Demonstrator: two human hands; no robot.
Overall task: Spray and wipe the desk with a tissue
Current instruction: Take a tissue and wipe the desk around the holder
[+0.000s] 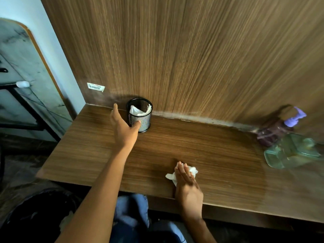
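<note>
My right hand [186,181] lies flat on a crumpled white tissue [192,170], pressing it onto the wooden desk [219,155] near the front edge. My left hand [123,126] reaches to the back left of the desk, fingers apart, its thumb touching the side of a black mesh cup [140,114] that holds white tissue. A bottle with a purple pump head [278,128] lies at the far right against the back panel, blurred.
A greenish clear container [292,151] sits at the right, next to the purple-topped bottle. A wooden back panel [192,58] rises behind the desk. Left of the desk stand a black metal frame and a marbled board. A dark bin is on the floor at lower left.
</note>
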